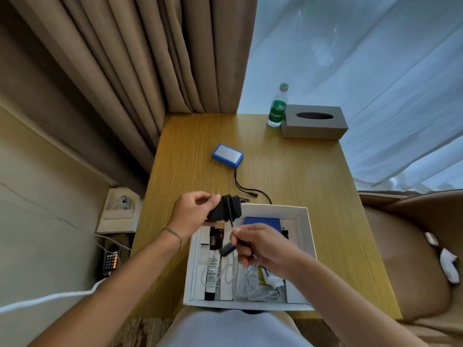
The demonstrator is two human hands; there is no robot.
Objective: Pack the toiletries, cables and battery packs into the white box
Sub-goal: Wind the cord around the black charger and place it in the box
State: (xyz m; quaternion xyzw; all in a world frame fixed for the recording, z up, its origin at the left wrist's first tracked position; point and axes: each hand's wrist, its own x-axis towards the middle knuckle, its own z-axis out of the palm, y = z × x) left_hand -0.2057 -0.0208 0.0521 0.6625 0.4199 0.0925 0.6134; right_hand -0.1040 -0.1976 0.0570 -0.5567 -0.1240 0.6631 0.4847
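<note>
Head view: left hand (191, 214) grips a black plug-in power adapter (223, 211) wound with its cord, above the 11 o'clock corner of the open white cardboard box (304, 236). Right hand (260, 247) pinches the cord's black end over the box. A blue rectangular battery pack (227, 155) lies on the wooden table (300, 176) at 12 o'clock, well apart from the box.

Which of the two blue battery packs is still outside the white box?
The blue battery pack lying far out on the wooden table, its black lead trailing toward the white box. The other blue pack already lies inside the box's far end.
</note>
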